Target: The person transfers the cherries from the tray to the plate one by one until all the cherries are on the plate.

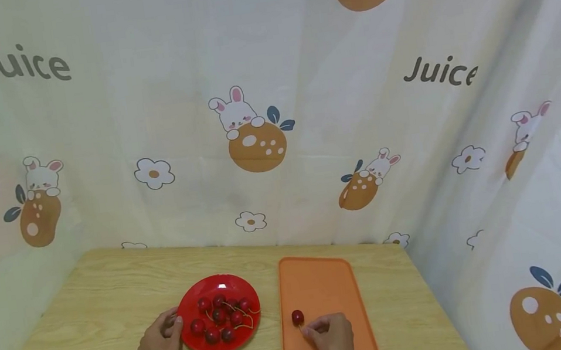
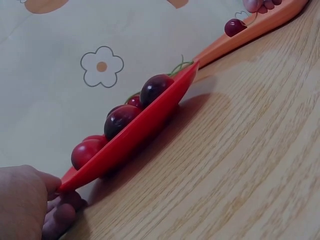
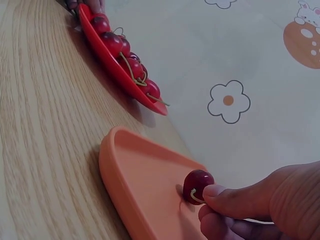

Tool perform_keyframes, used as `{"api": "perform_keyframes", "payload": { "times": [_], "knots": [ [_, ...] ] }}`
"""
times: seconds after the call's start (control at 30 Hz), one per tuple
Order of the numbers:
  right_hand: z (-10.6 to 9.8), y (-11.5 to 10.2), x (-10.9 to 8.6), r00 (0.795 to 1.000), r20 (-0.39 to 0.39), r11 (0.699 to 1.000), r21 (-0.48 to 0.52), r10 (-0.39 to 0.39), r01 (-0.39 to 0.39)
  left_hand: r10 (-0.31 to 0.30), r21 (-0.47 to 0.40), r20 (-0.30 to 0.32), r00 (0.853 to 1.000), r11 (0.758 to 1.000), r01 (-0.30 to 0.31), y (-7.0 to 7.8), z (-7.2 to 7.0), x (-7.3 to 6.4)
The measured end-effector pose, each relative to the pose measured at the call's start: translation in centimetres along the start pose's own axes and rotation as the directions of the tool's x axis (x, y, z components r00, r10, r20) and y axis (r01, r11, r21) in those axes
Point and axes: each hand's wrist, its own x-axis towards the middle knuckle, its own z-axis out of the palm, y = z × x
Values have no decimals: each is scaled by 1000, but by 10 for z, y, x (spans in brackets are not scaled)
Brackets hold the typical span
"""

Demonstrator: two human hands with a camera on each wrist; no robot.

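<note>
A round red plate [image 1: 248,334] holds several dark red cherries [image 1: 219,315] with green stems. My left hand [image 1: 158,346] grips the plate's left rim, thumb above and fingers beneath, as the left wrist view shows. To the right lies an orange rectangular tray [image 1: 321,279]. Over the tray's left part, my right hand [image 1: 333,339] pinches a single cherry [image 3: 196,184] by its stem between thumb and fingers. The fruit is at the tray's surface; whether it touches cannot be told for certain.
Both plate and tray stand on a light wood-grain table [image 1: 115,291]. A pale curtain [image 1: 169,95] printed with rabbits, fruit and flowers hangs behind the table and along its sides. A narrow strip of table separates plate from tray.
</note>
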Motion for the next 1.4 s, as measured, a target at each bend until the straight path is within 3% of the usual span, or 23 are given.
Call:
{"api": "perform_keyframes", "payload": {
  "times": [1.03, 1.23, 1.4],
  "knots": [
    [-1, -7, 6, 992, -121, 989, 140, -39, 56, 16, 4, -7, 1000, 1000, -16, 0, 0, 0],
    [-3, -10, 9, 995, -93, 975, 217, -25, 44, 8, 4, -10, 1000, 1000, -8, 0, 0, 0],
    [-2, -10, 11, 997, -72, 946, 322, -7, 30, 2, -3, -7, 1000, 1000, -2, 0, 0, -1]
  ]
}}
